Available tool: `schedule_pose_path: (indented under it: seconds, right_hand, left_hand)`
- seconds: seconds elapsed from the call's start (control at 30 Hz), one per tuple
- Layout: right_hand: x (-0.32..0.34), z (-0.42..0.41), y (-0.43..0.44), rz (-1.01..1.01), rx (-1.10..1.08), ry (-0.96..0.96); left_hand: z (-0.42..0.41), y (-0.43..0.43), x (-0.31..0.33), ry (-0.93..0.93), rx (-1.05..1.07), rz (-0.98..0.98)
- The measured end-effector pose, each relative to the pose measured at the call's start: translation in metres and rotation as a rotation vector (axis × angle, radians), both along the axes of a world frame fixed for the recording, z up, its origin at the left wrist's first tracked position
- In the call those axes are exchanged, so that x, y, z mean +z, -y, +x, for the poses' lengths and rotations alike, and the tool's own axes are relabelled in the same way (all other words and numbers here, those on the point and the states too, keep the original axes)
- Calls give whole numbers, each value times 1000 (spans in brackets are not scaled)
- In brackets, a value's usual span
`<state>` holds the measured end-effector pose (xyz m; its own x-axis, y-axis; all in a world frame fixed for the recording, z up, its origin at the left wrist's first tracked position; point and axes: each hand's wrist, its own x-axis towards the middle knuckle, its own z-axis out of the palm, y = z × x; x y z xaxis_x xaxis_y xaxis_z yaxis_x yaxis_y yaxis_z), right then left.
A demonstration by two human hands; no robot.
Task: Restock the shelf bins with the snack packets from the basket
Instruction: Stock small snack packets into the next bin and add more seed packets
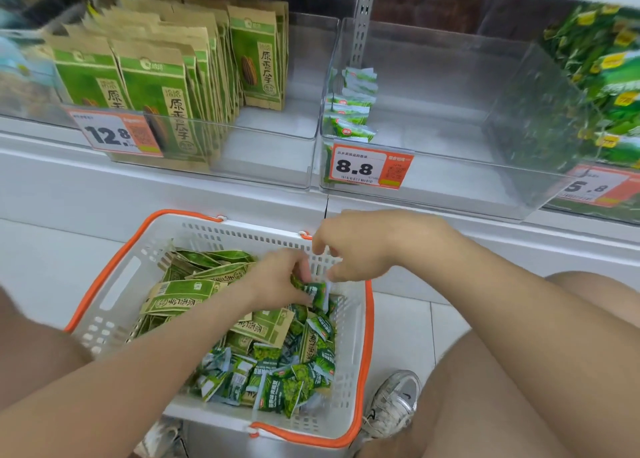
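Snack packets [277, 381] lie heaped in the basket [114, 284], and one small green packet [317, 293] sits at the fingers [304, 267] of the left hand [277, 281], which curl round it near the basket's far right corner. The right hand [363, 246] hangs just above that same corner with its fingers bent downward and its thumb close to the packet's pale edge; whether it pinches the packet cannot be told.

Small green packets fill the near right part of the basket, while longer brown paper pouches [180, 296] lie flat toward its far left side. The white basket, rimmed in orange, stands on the tiled floor [408, 326] just below the shelf's front edge.

On the shelf, the middle bin [433, 180], tagged 8.8 [369, 168], holds a few green packets [349, 111] along its left wall. The left bin [270, 167] holds upright brown pouches [156, 87] behind a 12.8 tag [114, 134].
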<state>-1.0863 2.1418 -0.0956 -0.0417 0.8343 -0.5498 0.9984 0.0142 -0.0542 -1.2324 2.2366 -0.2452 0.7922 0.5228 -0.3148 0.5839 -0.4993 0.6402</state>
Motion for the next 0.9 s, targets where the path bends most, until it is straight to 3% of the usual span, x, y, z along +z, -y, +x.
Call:
schedule_pose_path:
  seconds: [0.17, 0.3, 0.4, 0.57, 0.7, 0.8, 0.9]
  right_hand:
    - [23, 23, 7, 163, -222, -5]
    - [36, 28, 8, 329, -554, -436]
    - [42, 30, 11, 444, -670, -543]
    - [57, 31, 16, 478, -734, -810]
    - [60, 34, 14, 590, -693, -774]
    - [65, 45, 8, 665, -739, -791]
    - [75, 67, 4, 901, -814, -890]
  left_hand:
    - [8, 0, 66, 465, 333, -525]
    - [6, 0, 101, 636, 306, -584]
    - [4, 2, 118, 680, 256, -599]
    - [7, 0, 135, 775, 330, -450]
    - [14, 0, 145, 811, 336, -343]
    - [20, 2, 155, 841, 319, -114]
    - [24, -1, 159, 825, 295, 222]
